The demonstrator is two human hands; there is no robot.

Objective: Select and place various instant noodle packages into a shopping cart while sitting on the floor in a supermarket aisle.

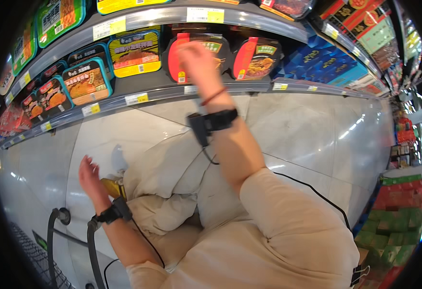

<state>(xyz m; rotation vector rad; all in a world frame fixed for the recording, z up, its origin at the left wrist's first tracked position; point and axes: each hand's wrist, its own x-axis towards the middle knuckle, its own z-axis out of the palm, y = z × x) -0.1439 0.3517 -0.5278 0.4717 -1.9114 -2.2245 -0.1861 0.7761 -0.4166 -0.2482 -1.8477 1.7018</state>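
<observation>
My right hand [198, 61] reaches to the lower shelf, in front of a black tub with a red band [180, 74], a packaged food. It is blurred, and I cannot tell whether the fingers touch the tub. A similar black-and-red tub [257, 59] stands just right of it. Down at the left, my left hand [90, 177] hangs over the floor with its fingers loosely apart and nothing visible in it. Behind that hand, a partly hidden yellow object [112, 188] shows beside my trouser leg. Both wrists wear black strapped devices with cables.
Boxed trays of food [87, 80] line the shelf's left part, and blue boxes [310, 59] its right. The shelf's front edge [167, 93] carries price tags. Grey curved tubes [92, 249] and black mesh [34, 253] are at lower left. Green and red boxes [391, 216] stand at right.
</observation>
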